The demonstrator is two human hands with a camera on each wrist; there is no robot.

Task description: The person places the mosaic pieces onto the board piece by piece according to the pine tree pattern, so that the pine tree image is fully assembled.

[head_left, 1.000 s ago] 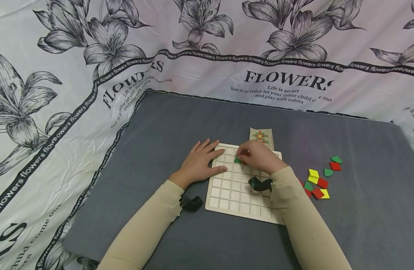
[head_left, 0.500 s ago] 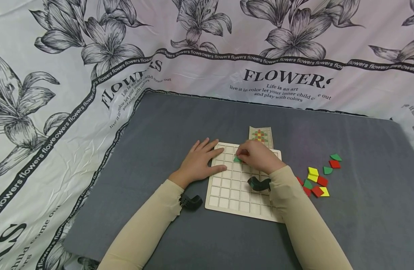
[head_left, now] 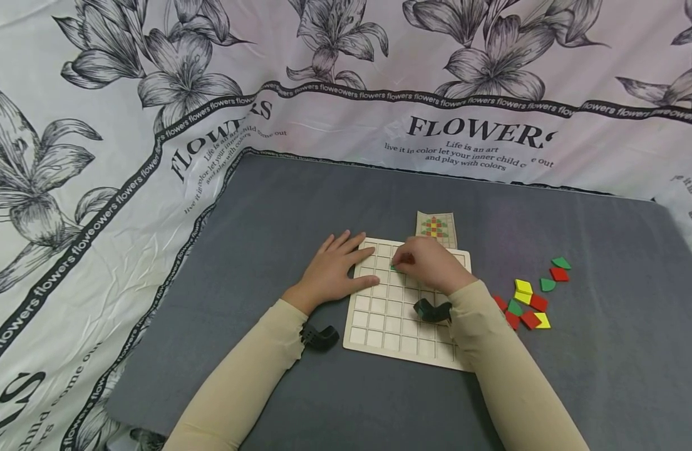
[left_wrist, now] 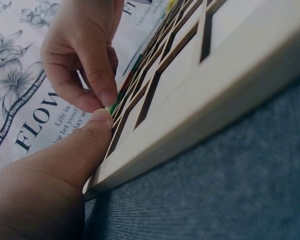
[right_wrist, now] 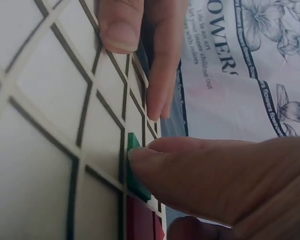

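The right hand has shifted slightly toward 9 o'clock in the last half second, its fingertips now hiding most of the flat, tapering green piece in the head view; only a green sliver shows there, where a larger corner showed before. The piece lies at about 11 o'clock on the square, pale wooden grid board, pinched between right thumb and finger; a flat red piece sits just beside it. The small shift looks like a positioning adjustment, so the placing seems in hand rather than finished; whether the green piece lies flush in its cell I cannot tell.

The left hand is unchanged, fingers spread at the board's 10 o'clock corner, gripping nothing; it probably steadies the board. The printed paper pattern card lies at 12 o'clock, against the far edge; loose red, green and yellow pieces lie toward 3 o'clock on the grey tabletop, waiting untouched.
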